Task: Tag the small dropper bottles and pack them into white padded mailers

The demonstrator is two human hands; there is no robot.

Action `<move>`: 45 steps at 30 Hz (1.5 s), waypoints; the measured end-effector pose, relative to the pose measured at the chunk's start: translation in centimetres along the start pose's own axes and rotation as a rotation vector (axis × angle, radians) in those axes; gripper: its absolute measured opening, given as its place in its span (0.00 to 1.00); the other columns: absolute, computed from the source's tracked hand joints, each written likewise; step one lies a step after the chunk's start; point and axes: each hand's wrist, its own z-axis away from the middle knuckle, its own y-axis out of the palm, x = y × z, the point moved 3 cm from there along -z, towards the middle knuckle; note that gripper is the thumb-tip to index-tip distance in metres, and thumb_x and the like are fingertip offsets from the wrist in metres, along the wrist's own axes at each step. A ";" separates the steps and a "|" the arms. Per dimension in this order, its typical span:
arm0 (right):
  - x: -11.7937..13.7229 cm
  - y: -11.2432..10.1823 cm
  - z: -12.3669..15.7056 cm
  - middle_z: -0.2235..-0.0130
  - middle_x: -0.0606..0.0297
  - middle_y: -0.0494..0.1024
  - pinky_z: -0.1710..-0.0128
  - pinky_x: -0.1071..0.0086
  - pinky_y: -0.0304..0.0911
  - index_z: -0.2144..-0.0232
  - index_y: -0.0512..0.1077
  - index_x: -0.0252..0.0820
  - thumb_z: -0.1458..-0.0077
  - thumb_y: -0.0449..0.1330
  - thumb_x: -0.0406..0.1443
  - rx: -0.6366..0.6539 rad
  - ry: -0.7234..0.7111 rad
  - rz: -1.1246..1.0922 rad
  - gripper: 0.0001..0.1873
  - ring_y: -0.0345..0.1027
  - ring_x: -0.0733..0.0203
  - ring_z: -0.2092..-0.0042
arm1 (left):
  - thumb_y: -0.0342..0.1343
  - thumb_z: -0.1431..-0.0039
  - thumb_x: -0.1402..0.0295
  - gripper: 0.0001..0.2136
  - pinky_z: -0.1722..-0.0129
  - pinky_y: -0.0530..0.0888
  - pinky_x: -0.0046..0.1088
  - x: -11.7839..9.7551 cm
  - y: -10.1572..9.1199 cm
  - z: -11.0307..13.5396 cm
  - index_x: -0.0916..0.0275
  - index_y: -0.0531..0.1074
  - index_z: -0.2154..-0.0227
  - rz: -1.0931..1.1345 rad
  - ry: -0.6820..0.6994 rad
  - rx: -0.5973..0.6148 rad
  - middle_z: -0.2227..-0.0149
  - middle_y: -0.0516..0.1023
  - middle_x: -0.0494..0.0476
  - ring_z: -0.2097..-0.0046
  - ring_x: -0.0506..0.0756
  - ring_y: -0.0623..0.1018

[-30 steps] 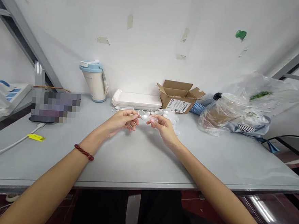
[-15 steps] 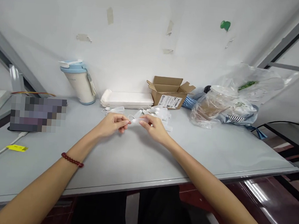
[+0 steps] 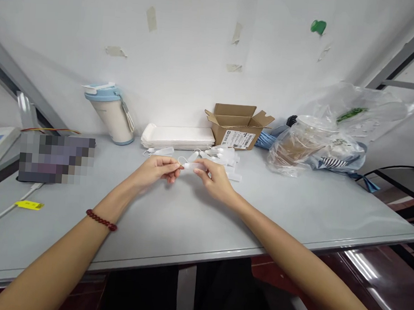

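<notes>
Translucent tube [image 3: 190, 165] pinched: 3 o'clock end by right hand [image 3: 215, 177], 9 o'clock tip by left hand [image 3: 159, 169], likely for steadiness; similar tubes [image 3: 229, 156] heaped 2 o'clock, presumably for reach.

Some kind of workstation, workshop or office unclear: a grey tabletop [image 3: 187, 229] against a tape-marked white wall [image 3: 183, 87] behind the cardboard box [image 3: 235, 128], translucent tubes [image 3: 227, 155] strewn before it, metal framing [image 3: 400, 60] far to its right.
</notes>
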 end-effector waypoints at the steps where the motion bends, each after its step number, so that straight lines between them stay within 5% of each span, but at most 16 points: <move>1: 0.1 0.0 0.0 0.67 0.63 0.75 0.67 0.69 0.56 0.59 0.72 0.39 0.44 0.53 0.36 -0.018 -0.019 0.003 0.13 0.62 0.62 0.68 | 0.59 0.50 0.59 0.12 0.73 0.69 0.28 -0.1 -0.1 0.0 0.65 0.74 0.76 0.017 -0.004 -0.010 0.75 0.72 0.53 0.76 0.49 0.69; 22: -0.5 1.4 0.7 0.70 0.64 0.75 0.65 0.68 0.58 0.62 0.73 0.40 0.45 0.53 0.36 -0.056 0.094 -0.053 0.12 0.65 0.60 0.67 | 0.60 0.53 0.60 0.11 0.74 0.67 0.27 -0.1 -0.1 0.0 0.64 0.72 0.79 -0.141 0.052 -0.159 0.78 0.72 0.53 0.77 0.49 0.69; 29: -0.8 1.4 0.5 0.67 0.63 0.77 0.64 0.67 0.59 0.61 0.73 0.41 0.45 0.54 0.35 -0.054 0.074 -0.022 0.12 0.65 0.60 0.67 | 0.58 0.50 0.57 0.14 0.76 0.68 0.27 0.3 0.3 -0.2 0.64 0.70 0.78 -0.204 0.046 -0.130 0.79 0.72 0.52 0.78 0.49 0.70; 34: -0.4 1.5 0.4 0.66 0.61 0.76 0.64 0.66 0.60 0.57 0.72 0.40 0.43 0.54 0.38 -0.026 -0.022 0.041 0.14 0.66 0.60 0.67 | 0.59 0.52 0.55 0.14 0.76 0.68 0.26 -0.1 -1.5 -0.2 0.63 0.73 0.75 -0.275 0.036 -0.035 0.75 0.75 0.54 0.76 0.50 0.72; 36: -0.3 1.7 0.4 0.64 0.59 0.75 0.61 0.64 0.61 0.53 0.69 0.39 0.42 0.53 0.39 -0.017 -0.090 0.078 0.17 0.66 0.58 0.64 | 0.60 0.53 0.56 0.14 0.75 0.69 0.25 -0.5 -3.1 0.0 0.63 0.73 0.77 -0.272 0.034 -0.116 0.76 0.75 0.54 0.75 0.50 0.72; 41: -1.1 2.2 0.2 0.57 0.52 0.72 0.55 0.58 0.60 0.47 0.61 0.35 0.42 0.53 0.37 0.058 -0.130 0.280 0.22 0.63 0.51 0.55 | 0.62 0.55 0.62 0.10 0.76 0.68 0.24 -0.3 -7.3 0.5 0.64 0.72 0.77 -0.106 0.032 -0.661 0.75 0.74 0.54 0.74 0.49 0.72; 45: -1.7 2.9 0.0 0.58 0.51 0.72 0.54 0.58 0.59 0.45 0.58 0.32 0.42 0.53 0.38 0.167 -0.046 0.396 0.24 0.64 0.51 0.56 | 0.61 0.56 0.66 0.07 0.78 0.66 0.23 1.0 -8.6 0.0 0.65 0.72 0.78 -0.058 0.004 -0.797 0.77 0.74 0.54 0.76 0.49 0.71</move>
